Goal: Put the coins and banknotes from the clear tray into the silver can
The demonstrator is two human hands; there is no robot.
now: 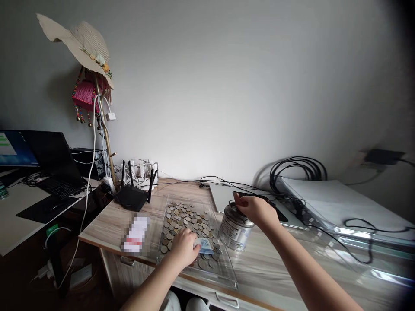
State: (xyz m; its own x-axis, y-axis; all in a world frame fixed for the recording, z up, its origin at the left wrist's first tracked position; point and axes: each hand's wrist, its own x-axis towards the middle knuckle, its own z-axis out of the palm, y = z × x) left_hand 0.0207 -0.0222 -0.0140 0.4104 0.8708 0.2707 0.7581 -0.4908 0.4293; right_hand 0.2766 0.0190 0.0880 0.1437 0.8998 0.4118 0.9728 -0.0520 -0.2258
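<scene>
A clear tray [231, 276] full of loose coins [183, 211] lies on the desk in front of me. My left hand [184, 248] is over the coins, its thumb and fingers closed on the end of a blue banknote [205, 246]. Just right of the tray stands a metal can [236, 229] with printed writing on its side. At the can's top, my right hand [249, 207] has its fingers pinched together over the opening. Whatever those fingers grip, if anything, is too hidden to name.
A black router [132, 197] and a blurred-out flat item [136, 233] lie left of the tray. Behind the can are a silver laptop [223, 196] and coiled black cable [298, 166]. A white cable [92, 160] hangs from the hat stand at left.
</scene>
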